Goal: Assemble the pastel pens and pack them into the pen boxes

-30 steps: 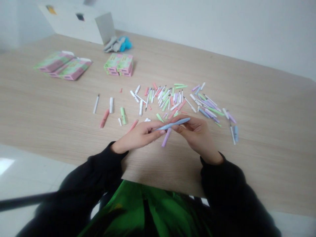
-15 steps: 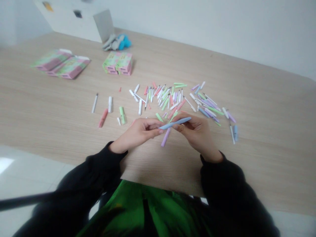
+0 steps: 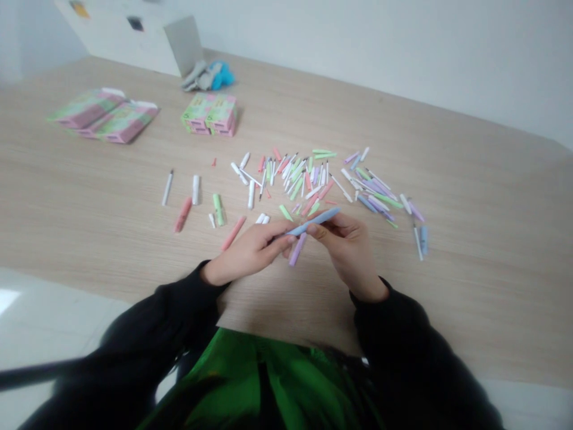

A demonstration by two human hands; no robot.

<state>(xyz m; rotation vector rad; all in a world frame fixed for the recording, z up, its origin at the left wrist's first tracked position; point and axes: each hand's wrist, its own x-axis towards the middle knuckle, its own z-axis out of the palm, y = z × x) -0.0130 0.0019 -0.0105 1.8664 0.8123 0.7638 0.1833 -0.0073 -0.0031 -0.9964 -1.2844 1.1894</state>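
Left hand: closed, fingertips pinching one end of a slim pale-blue plastic pen
Right hand: closed on its other end
Below: lilac plastic pen, on the light wooden bench

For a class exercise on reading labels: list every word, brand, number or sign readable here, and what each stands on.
None can be read. Printing on the pink-and-green boxes is too blurred; the dark and yellow patches on the white panel are too small; the pastel blue pen shows no readable marking.
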